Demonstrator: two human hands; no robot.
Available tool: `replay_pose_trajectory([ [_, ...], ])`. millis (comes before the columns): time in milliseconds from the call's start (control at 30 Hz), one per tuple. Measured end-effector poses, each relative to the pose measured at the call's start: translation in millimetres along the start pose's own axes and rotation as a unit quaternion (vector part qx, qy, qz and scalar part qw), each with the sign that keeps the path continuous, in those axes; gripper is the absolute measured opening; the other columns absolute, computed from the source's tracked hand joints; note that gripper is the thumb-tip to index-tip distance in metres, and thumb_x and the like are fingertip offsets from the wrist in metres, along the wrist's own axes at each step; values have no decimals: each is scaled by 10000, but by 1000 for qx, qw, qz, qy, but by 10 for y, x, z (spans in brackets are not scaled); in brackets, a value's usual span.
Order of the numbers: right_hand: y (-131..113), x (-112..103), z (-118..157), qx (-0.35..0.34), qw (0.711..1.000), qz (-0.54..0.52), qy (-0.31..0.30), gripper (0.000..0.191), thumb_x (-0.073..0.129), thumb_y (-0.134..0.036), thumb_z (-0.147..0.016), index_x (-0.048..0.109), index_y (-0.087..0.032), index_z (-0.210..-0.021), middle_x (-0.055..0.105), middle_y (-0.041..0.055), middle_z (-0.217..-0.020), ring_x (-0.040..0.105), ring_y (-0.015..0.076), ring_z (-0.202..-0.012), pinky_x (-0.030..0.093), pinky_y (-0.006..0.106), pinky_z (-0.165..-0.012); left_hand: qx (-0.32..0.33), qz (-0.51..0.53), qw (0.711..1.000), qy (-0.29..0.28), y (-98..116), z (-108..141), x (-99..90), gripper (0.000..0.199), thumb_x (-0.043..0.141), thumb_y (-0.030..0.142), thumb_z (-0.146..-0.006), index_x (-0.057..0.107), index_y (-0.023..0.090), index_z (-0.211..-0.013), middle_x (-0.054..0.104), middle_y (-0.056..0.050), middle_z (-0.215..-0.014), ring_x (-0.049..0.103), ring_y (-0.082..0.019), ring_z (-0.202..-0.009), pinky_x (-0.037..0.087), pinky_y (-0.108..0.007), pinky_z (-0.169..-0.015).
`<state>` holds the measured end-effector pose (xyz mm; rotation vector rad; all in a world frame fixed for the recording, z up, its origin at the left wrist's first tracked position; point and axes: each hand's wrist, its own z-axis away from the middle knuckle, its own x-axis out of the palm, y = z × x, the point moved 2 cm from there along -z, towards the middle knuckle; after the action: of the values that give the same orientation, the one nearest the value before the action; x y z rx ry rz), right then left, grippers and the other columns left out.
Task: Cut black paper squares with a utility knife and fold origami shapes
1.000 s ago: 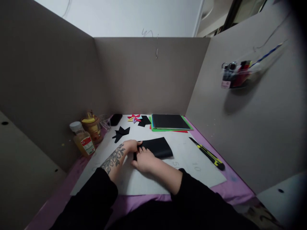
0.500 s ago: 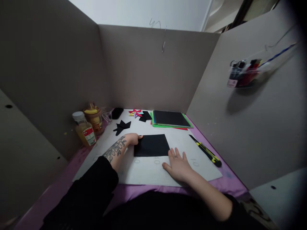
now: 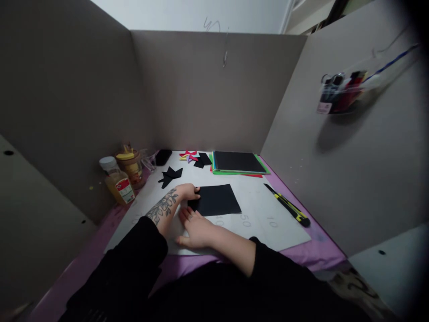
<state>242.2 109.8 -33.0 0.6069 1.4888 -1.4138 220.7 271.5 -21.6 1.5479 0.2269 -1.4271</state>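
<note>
A black sheet of paper [image 3: 217,200] lies on a large white sheet [image 3: 264,205] marked with pencilled numbers. My left hand [image 3: 187,192], below a tattooed forearm, is closed at the paper's upper left corner, with the thumb on top and the other fingers partly hidden. Flat and with fingers extended, my right hand [image 3: 197,230] rests at the near left corner of the same paper, its fingertips at the edge. Beyond my left hand lies a folded black paper shape [image 3: 170,175].
A yellow-black utility knife [image 3: 290,206] lies at right. Behind are stacked coloured sheets [image 3: 239,162], small coloured paper pieces [image 3: 190,156] and a black phone [image 3: 164,157]. A glue bottle [image 3: 119,183] and a jar [image 3: 132,165] stand left. A clear holder [image 3: 342,94] hangs on the right wall.
My right hand has slid left along the near edge of the black paper, from its right corner to its left corner. The left hand stays at the paper's left side.
</note>
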Motion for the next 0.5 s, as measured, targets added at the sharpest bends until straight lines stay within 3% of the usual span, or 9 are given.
replay_pose_trajectory([
  [67,83,-41,117,6,1000,-12,-4,938,407,-636,-805,146,-4,-1447,102,220,-1510,53,350,-1396,135,472,-1114,19,-51,998,-40,24,-6,7,473,655,479,-731,630,233,-1134,674,-97,-1004,615,-250,-919,450,-322,-791],
  [167,367,-139,475,53,998,-28,-11,872,372,-583,-847,116,-9,-1453,111,199,-1513,72,303,-1403,167,414,-1113,44,-128,989,-67,16,-3,32,611,607,557,-716,558,276,-1257,675,-113,-1069,607,-289,-975,417,-309,-776],
  [233,633,-221,754,114,993,-15,-5,814,356,-544,-866,142,-22,-1453,147,189,-1510,112,282,-1402,178,400,-1106,43,-144,986,-66,0,-5,46,646,604,567,-710,523,294,-1290,663,-112,-1111,593,-294,-1011,407,-299,-777],
  [333,1050,-347,1101,226,972,45,36,703,306,-508,-891,249,-72,-1439,204,164,-1503,149,307,-1393,96,490,-1102,32,-154,985,-66,-2,11,68,643,590,569,-727,500,307,-1307,656,-105,-1117,579,-295,-1033,402,-298,-795],
  [400,1275,-397,1243,285,954,71,60,662,306,-496,-892,287,-116,-1434,236,135,-1500,161,330,-1386,87,526,-1088,26,-165,984,-55,32,80,96,592,547,538,-783,484,299,-1321,649,-115,-1107,574,-298,-1036,405,-317,-813],
  [500,1467,-388,1304,307,946,72,69,632,314,-499,-889,306,-176,-1432,220,79,-1513,118,351,-1390,120,535,-1076,65,-166,984,11,155,320,186,510,493,485,-840,516,256,-1295,610,-145,-1131,556,-298,-1059,396,-346,-876],
])
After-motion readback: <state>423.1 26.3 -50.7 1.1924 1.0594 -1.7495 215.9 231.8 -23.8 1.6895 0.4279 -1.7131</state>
